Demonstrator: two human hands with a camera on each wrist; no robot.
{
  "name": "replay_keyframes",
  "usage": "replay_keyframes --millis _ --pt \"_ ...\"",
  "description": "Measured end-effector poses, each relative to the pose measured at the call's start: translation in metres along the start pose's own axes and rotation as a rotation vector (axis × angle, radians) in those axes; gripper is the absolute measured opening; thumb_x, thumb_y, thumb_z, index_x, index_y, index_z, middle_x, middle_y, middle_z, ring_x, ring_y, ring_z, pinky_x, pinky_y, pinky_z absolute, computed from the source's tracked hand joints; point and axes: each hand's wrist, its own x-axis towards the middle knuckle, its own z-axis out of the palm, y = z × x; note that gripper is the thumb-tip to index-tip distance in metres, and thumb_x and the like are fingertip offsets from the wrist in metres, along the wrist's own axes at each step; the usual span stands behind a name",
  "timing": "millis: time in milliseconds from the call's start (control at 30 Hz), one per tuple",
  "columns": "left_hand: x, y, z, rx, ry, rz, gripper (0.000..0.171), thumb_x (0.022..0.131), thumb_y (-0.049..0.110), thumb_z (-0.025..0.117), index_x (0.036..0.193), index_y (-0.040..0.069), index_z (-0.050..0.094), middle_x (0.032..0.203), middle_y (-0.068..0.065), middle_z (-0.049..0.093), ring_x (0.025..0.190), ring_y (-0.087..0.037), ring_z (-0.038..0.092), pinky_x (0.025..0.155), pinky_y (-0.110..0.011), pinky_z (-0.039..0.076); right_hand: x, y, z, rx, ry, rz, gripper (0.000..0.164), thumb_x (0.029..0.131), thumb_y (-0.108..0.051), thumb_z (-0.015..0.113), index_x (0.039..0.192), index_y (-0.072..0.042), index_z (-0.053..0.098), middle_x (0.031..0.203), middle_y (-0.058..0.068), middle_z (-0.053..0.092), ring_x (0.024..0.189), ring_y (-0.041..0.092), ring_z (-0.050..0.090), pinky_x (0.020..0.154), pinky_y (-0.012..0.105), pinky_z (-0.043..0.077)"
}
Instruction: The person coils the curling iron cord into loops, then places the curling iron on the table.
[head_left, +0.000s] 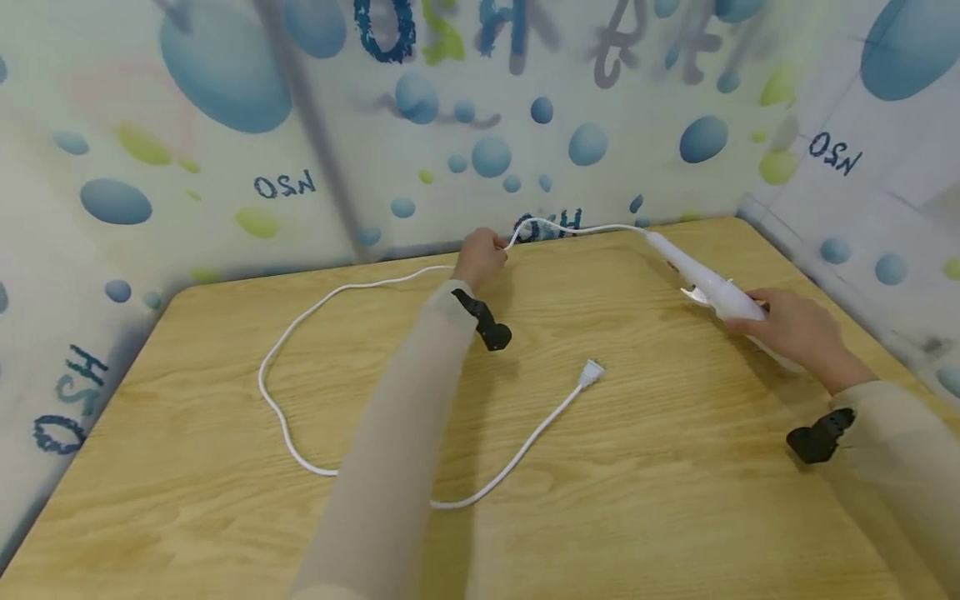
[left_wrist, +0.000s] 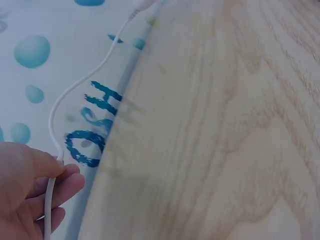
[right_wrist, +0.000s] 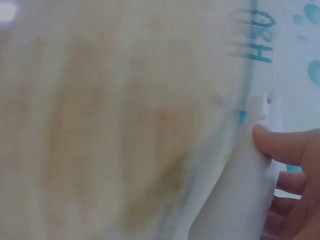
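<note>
A white curling iron (head_left: 701, 277) with a small lever on its side slants over the right part of the table. My right hand (head_left: 798, 329) grips its thicker end; in the right wrist view the thumb (right_wrist: 280, 145) lies along the white body (right_wrist: 235, 190). From the far, thinner end a white cord (head_left: 592, 227) runs left to my left hand (head_left: 480, 257) at the table's back edge. Thumb and fingers pinch this cord (left_wrist: 55, 135) in the left wrist view. Beyond that hand the cord loops left and passes behind the left forearm, ending in a white plug (head_left: 591, 372) mid-table.
The wooden table (head_left: 637, 500) ends at a backdrop (head_left: 330, 217) printed with blue and green drops and letters, which also rises at both sides. Black wrist cameras (head_left: 491, 327) sit on both sleeves.
</note>
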Motion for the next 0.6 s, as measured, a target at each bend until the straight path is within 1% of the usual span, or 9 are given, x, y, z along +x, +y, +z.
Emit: replay_keyframes --millis 33,133,233,300,433,533,600 --pt "-0.002 0.001 -0.003 -0.05 0.001 0.001 0.025 0.093 0.004 0.05 0.114 -0.002 0.061 0.103 -0.014 0.062 0.09 -0.024 0.059 0.074 -0.031 0.047 0.0 -0.001 -0.003 0.017 0.014 0.002 0.067 0.087 -0.037 0.061 0.125 0.015 0.043 0.108 0.037 0.051 0.085 0.043 0.054 0.064 0.051 0.042" --pt "-0.009 0.003 -0.01 -0.16 0.001 0.018 0.024 0.093 0.005 0.05 0.114 -0.002 0.06 0.097 -0.013 0.062 0.086 -0.023 0.061 0.069 -0.03 0.047 0.002 -0.003 -0.011 0.061 0.059 0.006 0.064 0.089 -0.032 0.06 0.126 0.017 0.04 0.108 0.038 0.049 0.085 0.044 0.052 0.066 0.053 0.041" --pt "-0.017 0.005 -0.02 -0.226 -0.001 0.043 0.024 0.094 0.006 0.05 0.114 -0.002 0.059 0.096 -0.013 0.062 0.085 -0.023 0.061 0.07 -0.03 0.047 0.005 -0.01 -0.022 0.098 0.104 0.024 0.062 0.09 -0.029 0.059 0.127 0.016 0.038 0.11 0.04 0.046 0.088 0.047 0.049 0.067 0.055 0.039" --pt "-0.022 0.007 -0.027 -0.264 0.004 0.061 0.027 0.093 0.006 0.052 0.118 -0.002 0.058 0.096 -0.014 0.063 0.085 -0.024 0.062 0.072 -0.03 0.047 0.006 -0.015 -0.029 0.121 0.144 0.021 0.059 0.09 -0.026 0.059 0.127 0.016 0.038 0.111 0.041 0.044 0.091 0.049 0.046 0.07 0.058 0.037" --pt "-0.035 0.012 -0.043 -0.296 -0.005 0.098 0.039 0.093 0.006 0.052 0.131 -0.001 0.048 0.099 -0.017 0.062 0.086 -0.026 0.062 0.072 -0.028 0.044 0.01 -0.027 -0.042 0.203 0.193 0.015 0.056 0.092 -0.019 0.055 0.13 0.016 0.033 0.12 0.043 0.037 0.101 0.055 0.038 0.081 0.065 0.03" --pt "-0.045 0.014 -0.052 -0.297 -0.05 0.11 0.041 0.096 0.007 0.047 0.136 0.001 0.041 0.101 -0.018 0.06 0.089 -0.029 0.061 0.072 -0.029 0.043 0.013 -0.037 -0.051 0.258 0.214 0.021 0.058 0.093 -0.018 0.053 0.134 0.014 0.028 0.125 0.042 0.033 0.106 0.055 0.034 0.085 0.066 0.028" --pt "-0.052 0.014 -0.056 -0.324 -0.083 0.096 0.039 0.097 0.008 0.043 0.136 0.0 0.041 0.102 -0.018 0.06 0.091 -0.03 0.06 0.077 -0.029 0.043 0.015 -0.043 -0.055 0.283 0.228 0.023 0.059 0.094 -0.019 0.052 0.136 0.013 0.026 0.129 0.04 0.031 0.109 0.055 0.032 0.088 0.066 0.027"
